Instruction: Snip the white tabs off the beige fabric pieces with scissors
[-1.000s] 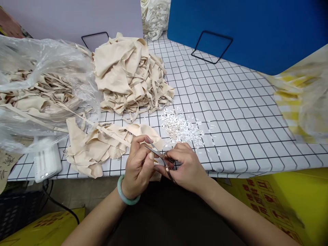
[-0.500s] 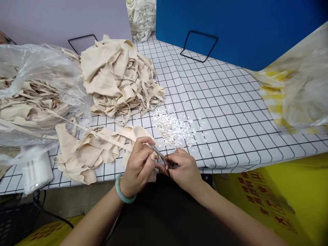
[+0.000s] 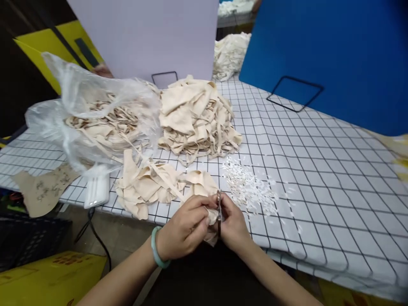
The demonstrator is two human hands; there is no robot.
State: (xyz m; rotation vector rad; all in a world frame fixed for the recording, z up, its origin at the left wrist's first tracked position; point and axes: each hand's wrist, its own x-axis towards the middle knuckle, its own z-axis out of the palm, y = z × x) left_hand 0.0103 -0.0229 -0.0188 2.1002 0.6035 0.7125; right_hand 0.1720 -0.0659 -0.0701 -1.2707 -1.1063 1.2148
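Note:
My left hand (image 3: 188, 225), with a green bangle (image 3: 156, 246) at the wrist, pinches a piece of beige fabric (image 3: 212, 216) near the table's front edge. My right hand (image 3: 234, 223) is closed round a pair of small scissors (image 3: 219, 208), held upright close against the left fingertips. Whether the blades are apart cannot be made out. Loose beige fabric pieces (image 3: 149, 187) lie beyond my left hand, linked by a strip toward it. Past my right hand, many small white clippings (image 3: 251, 187) are scattered on the checked cloth (image 3: 312, 178).
Behind stands a tall heap of beige fabric (image 3: 191, 114), beside a clear plastic bag (image 3: 70, 127) of strips. A white box with a cable (image 3: 97, 187) and a brown pattern piece (image 3: 47, 189) sit at the left edge. Lilac (image 3: 153, 38) and blue (image 3: 318, 55) panels rise at the back.
The view has swung left, so the table's things appear farther right. The scissors have turned from slanting toward the left hand to upright, and both hands are closer together.

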